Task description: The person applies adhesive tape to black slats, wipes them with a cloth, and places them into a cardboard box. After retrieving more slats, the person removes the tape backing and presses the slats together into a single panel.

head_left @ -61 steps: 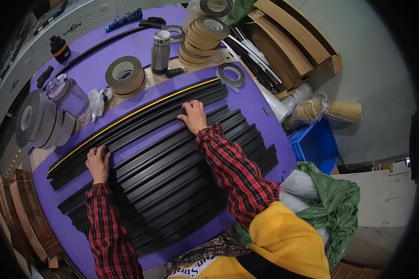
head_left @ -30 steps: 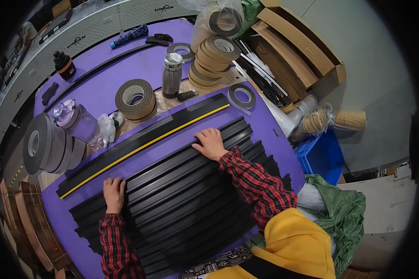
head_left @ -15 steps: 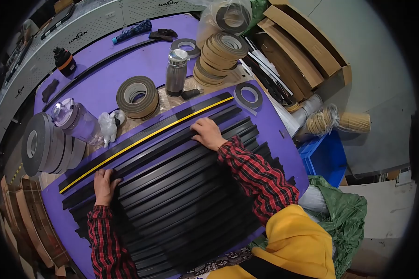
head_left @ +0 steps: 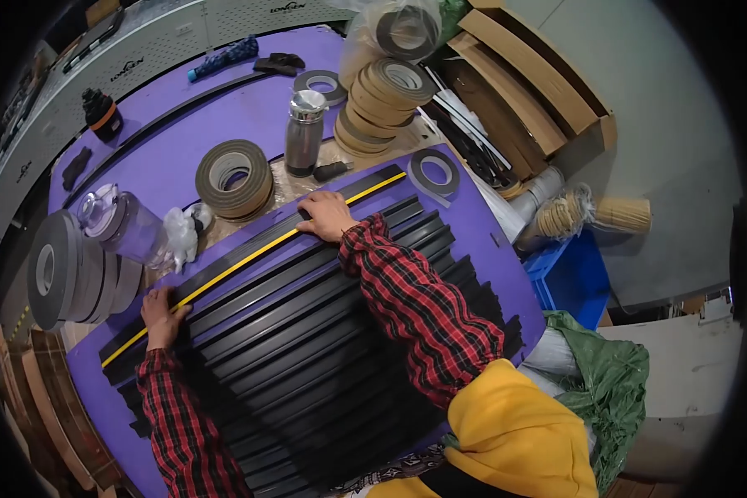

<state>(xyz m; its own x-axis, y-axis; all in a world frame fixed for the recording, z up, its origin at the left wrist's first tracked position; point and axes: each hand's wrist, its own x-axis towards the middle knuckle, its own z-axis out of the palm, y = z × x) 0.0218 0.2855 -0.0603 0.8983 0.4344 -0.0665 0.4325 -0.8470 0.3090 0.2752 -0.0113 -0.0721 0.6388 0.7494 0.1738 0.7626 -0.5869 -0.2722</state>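
Note:
A long black strip with a yellow line along it lies slantwise on the purple tabletop. Near its left end, my left hand grips it, thumb on the near side and fingers over the far side. Further right along the same strip, my right hand is closed over it in a similar way, fingertips partly hidden. Below both hands, several black ribbed strips lie side by side. My forearms and their shadow cover part of them.
Foam tape rolls stand beyond the strip, with a metal-capped bottle and a clear jug. More rolls are stacked behind. At right are a tape roll, a blue bin and cardboard boxes.
Both hands have moved forward and left, from a plain black strip nearer me onto the yellow-lined one. The view has shifted slightly.

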